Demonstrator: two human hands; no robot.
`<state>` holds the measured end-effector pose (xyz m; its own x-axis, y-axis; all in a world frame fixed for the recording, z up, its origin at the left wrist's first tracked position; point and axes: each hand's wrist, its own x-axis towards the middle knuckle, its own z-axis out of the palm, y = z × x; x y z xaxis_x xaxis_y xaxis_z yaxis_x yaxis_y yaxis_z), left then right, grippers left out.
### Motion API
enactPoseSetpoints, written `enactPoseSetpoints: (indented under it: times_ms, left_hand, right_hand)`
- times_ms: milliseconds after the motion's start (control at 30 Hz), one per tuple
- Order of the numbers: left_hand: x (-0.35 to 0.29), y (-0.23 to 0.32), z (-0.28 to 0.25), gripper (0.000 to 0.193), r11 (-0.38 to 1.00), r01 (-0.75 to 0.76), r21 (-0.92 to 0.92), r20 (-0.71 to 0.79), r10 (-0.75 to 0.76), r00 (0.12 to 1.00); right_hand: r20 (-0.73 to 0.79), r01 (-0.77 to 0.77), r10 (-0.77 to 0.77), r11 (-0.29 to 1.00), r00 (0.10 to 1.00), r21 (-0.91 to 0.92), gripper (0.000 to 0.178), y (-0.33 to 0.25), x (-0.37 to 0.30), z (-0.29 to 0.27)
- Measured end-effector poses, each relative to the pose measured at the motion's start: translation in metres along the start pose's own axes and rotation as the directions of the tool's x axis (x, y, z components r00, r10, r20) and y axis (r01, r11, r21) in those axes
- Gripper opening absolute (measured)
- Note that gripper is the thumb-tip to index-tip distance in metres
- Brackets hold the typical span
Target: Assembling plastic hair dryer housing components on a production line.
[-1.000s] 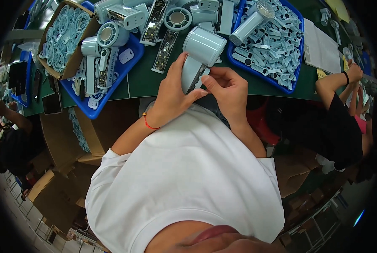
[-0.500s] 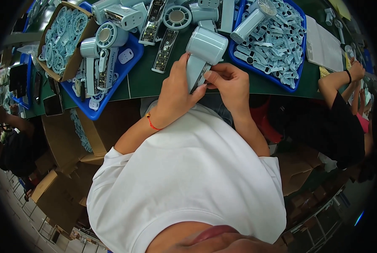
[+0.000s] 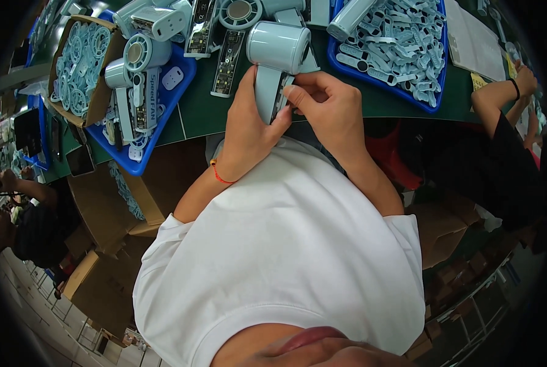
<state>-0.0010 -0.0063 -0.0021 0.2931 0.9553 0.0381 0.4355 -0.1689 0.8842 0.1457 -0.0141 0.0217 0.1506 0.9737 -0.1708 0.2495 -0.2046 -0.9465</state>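
Above the table's near edge I hold a light-blue hair-dryer-shaped device [image 3: 278, 48], its glossy barrel pointing sideways at the top and its handle towards me. My left hand [image 3: 247, 125] is wrapped round the handle from the left, thumb on its near end. On the handle's right side, dark inner parts [image 3: 279, 98] show in an open slot. The thumb and fingers of my right hand [image 3: 334, 107] are pinched together at that slot. Whether a small piece sits between them is hidden.
At the left, a cardboard box [image 3: 106, 92] of light-blue rings stands by a blue tray [image 3: 140, 166] of device parts. On the right, another blue tray [image 3: 431, 109] holds many small pieces. Circuit-board handles [image 3: 227, 64] lie ahead. A co-worker's arm [image 3: 497, 98] rests at the far right.
The view has shifted slightly. Both hands and the device remain together, the device now more upright in view. My right fingertips stay at the handle's right side.
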Motion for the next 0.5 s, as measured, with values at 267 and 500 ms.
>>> enactPoseSetpoints:
  times_ms: [267,500]
  left_hand:
    - [0.0,0.001,-0.001,0.062,0.995,-0.023,-0.094,0.075,0.03,0.997]
    - [-0.005,-0.002,0.003,0.06,0.954,0.172,-0.245,0.164,-0.135,0.977]
  right_hand:
    - [0.209,-0.246,0.207,0.953,0.956,0.18,0.025,0.009,0.009,-0.011]
    - [0.331,-0.249,0.175,0.949,0.927,0.193,0.041,0.024,0.011,-0.012]
